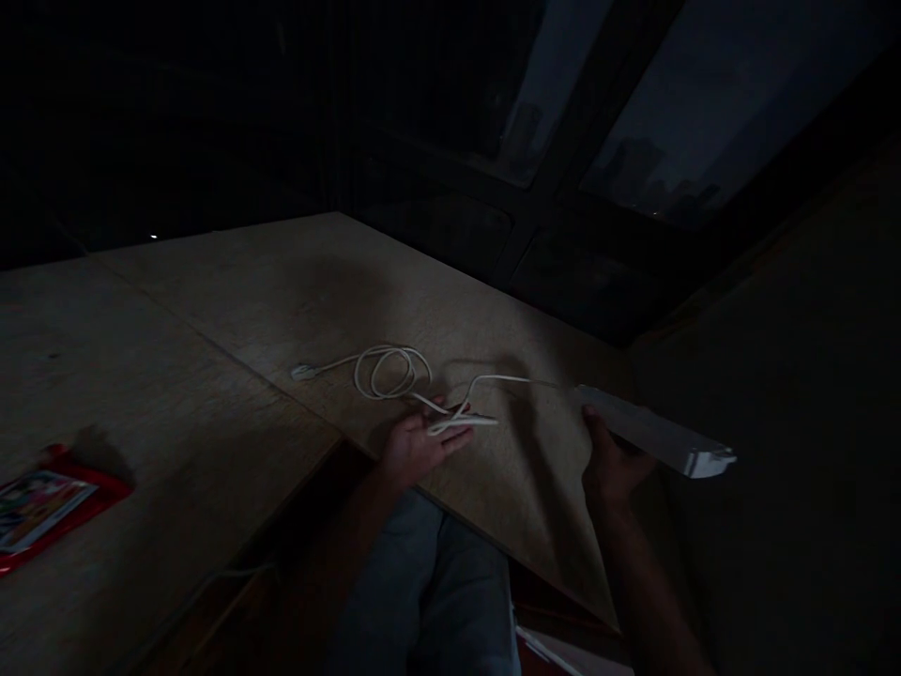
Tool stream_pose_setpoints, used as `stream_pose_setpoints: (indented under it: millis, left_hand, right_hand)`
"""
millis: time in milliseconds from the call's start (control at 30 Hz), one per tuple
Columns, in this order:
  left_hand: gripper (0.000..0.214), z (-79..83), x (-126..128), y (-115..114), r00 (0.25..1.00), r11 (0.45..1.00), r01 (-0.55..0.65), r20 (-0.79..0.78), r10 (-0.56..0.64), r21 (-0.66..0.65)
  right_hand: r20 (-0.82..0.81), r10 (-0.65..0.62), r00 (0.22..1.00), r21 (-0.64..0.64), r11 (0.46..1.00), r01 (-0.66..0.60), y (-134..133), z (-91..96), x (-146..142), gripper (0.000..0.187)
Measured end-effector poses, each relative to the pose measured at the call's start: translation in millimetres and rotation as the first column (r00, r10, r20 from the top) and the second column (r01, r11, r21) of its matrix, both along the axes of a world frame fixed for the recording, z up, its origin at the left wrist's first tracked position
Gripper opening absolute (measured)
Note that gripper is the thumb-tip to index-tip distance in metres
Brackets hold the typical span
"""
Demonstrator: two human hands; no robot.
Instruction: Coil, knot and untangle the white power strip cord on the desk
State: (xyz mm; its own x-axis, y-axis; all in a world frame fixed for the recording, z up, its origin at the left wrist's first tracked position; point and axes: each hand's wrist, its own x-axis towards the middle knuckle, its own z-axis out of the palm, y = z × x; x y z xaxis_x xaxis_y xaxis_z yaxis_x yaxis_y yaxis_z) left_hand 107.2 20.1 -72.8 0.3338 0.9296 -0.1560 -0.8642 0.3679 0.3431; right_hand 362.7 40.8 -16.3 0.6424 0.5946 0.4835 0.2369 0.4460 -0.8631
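A long white bar, likely a power strip [648, 427], is held up at the right in my right hand [612, 460], its fingers closed around it. From its far end a white power cord [507, 378] runs left. Some folds of the cord lie across the fingers of my left hand [420, 449], which is palm up; thumb and fingers are around the cord, fingers partly stretched. Beyond that hand the cord lies in loose loops on the tabletop [338, 310], ending in a plug [303, 373]. Dim light hides finer detail.
A red packet or case with a colourful picture [49, 507] lies at the table's left. Dark windows [662, 122] stand behind the table and a wall [788, 376] at the right. My legs [422, 582] are below the front edge, beside a dark opening.
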Motion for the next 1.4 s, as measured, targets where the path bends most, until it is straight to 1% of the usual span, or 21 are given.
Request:
stream_pose_setpoints:
  millis: [67, 200, 267, 333, 400, 467, 533, 600, 633, 700, 733, 767, 800, 833, 900, 967, 1067, 1167, 1267, 1333, 1400]
  left_hand:
    - [0.022, 9.1, -3.1, -1.0, 0.999, 0.999, -0.038, 0.025, 0.037, 0.018]
    - [0.031, 19.0, -11.9, 2.3, 0.994, 0.993, -0.106, -0.005, 0.106, -0.059]
    - [0.032, 17.0, -15.0, 6.0, 0.978, 0.977, -0.197, -0.084, 0.19, -0.086]
    - [0.026, 11.2, -15.4, 9.8, 0.948, 0.957, -0.275, -0.191, 0.254, -0.091]
    - [0.023, 3.3, -12.9, 12.5, 0.913, 0.948, -0.31, -0.301, 0.276, -0.073]
    - [0.03, -4.4, -8.3, 13.3, 0.857, 0.946, -0.323, -0.434, 0.277, -0.036]
    - [0.037, -9.7, -3.9, 12.2, 0.74, 0.932, -0.36, -0.599, 0.307, 0.033]
    - [0.033, -10.9, -2.2, 10.7, 0.558, 0.895, -0.416, -0.733, 0.39, 0.16]
    - [0.028, -9.8, -3.1, 10.7, 0.448, 0.861, -0.442, -0.77, 0.455, 0.251]
    - [0.02, -5.0, -8.6, 14.4, 0.219, 0.77, -0.452, -0.78, 0.585, 0.45]
    - [0.017, -1.9, -13.0, 19.0, 0.116, 0.728, -0.428, -0.766, 0.632, 0.535]
    - [0.016, 1.3, -18.3, 25.8, 0.027, 0.702, -0.384, -0.753, 0.657, 0.599]
    - [0.016, 4.2, -24.0, 35.0, -0.037, 0.693, -0.326, -0.741, 0.67, 0.643]
    - [0.015, 6.5, -29.9, 46.5, -0.091, 0.701, -0.268, -0.742, 0.664, 0.661]
    - [0.019, 8.6, -40.9, 74.2, -0.18, 0.765, -0.189, -0.787, 0.59, 0.616]
    - [0.02, 7.0, -49.4, 104.0, -0.2, 0.869, -0.179, -0.882, 0.428, 0.462]
    - [0.017, -0.4, -56.4, 139.1, -0.167, 0.926, -0.159, -0.934, 0.315, 0.341]
    - [0.03, -9.1, -56.6, 151.7, -0.163, 0.935, -0.176, -0.946, 0.281, 0.308]
    - [0.048, -14.9, -50.9, 145.4, -0.176, 0.898, -0.223, -0.921, 0.346, 0.38]
    - [0.043, -16.4, -45.2, 137.6, -0.161, 0.88, -0.202, -0.901, 0.403, 0.43]
    - [0.034, -16.4, -39.8, 131.2, -0.111, 0.882, -0.144, -0.893, 0.437, 0.449]
  right_hand:
    - [0.025, 0.019, 0.999, -0.043, 0.999, -0.018, -2.7, -3.0, -5.4, 0.074]
    - [0.028, 0.053, 0.998, -0.064, 0.997, -0.051, -8.5, -4.9, -7.6, 0.073]
    - [0.028, 0.044, 0.999, -0.072, 0.997, -0.042, -13.0, -3.5, -5.1, 0.069]
    - [0.048, 0.045, 0.998, -0.08, 0.996, -0.042, -18.9, -0.8, -1.4, 0.062]
    - [0.096, 0.077, 0.992, -0.096, 0.993, -0.068, -26.0, 3.1, 2.9, 0.055]
    - [0.157, 0.12, 0.98, -0.129, 0.987, -0.1, -33.3, 8.0, 7.7, 0.052]
    - [0.235, 0.193, 0.953, -0.195, 0.97, -0.148, -39.6, 13.0, 13.0, 0.053]
    - [0.303, 0.302, 0.904, -0.271, 0.936, -0.222, -43.9, 17.0, 18.8, 0.055]
    - [0.322, 0.361, 0.875, -0.31, 0.914, -0.263, -45.3, 18.1, 21.6, 0.056]
    - [0.327, 0.443, 0.835, -0.359, 0.875, -0.324, -46.6, 18.4, 26.3, 0.06]
    - [0.316, 0.463, 0.828, -0.369, 0.864, -0.343, -46.8, 17.6, 28.0, 0.062]
    - [0.298, 0.475, 0.828, -0.371, 0.857, -0.358, -47.0, 16.4, 29.1, 0.065]
    - [0.275, 0.483, 0.831, -0.369, 0.852, -0.372, -47.1, 15.1, 29.8, 0.067]
    - [0.247, 0.487, 0.838, -0.361, 0.849, -0.386, -47.2, 13.9, 30.2, 0.069]
    - [0.196, 0.492, 0.848, -0.349, 0.843, -0.409, -47.3, 12.7, 30.6, 0.072]
    - [0.173, 0.503, 0.847, -0.346, 0.836, -0.426, -46.9, 13.9, 31.3, 0.077]
    - [0.154, 0.555, 0.817, -0.356, 0.803, -0.478, -44.9, 18.9, 33.5, 0.088]
    - [0.116, 0.605, 0.788, -0.376, 0.761, -0.529, -41.1, 25.9, 34.7, 0.095]
    - [0.077, 0.64, 0.765, -0.358, 0.734, -0.578, -35.7, 34.7, 31.7, 0.094]
    - [0.05, 0.669, 0.742, -0.347, 0.708, -0.615, -31.6, 42.9, 26.5, 0.089]
    - [0.04, 0.684, 0.728, -0.349, 0.693, -0.631, -26.9, 53.6, 18.9, 0.081]
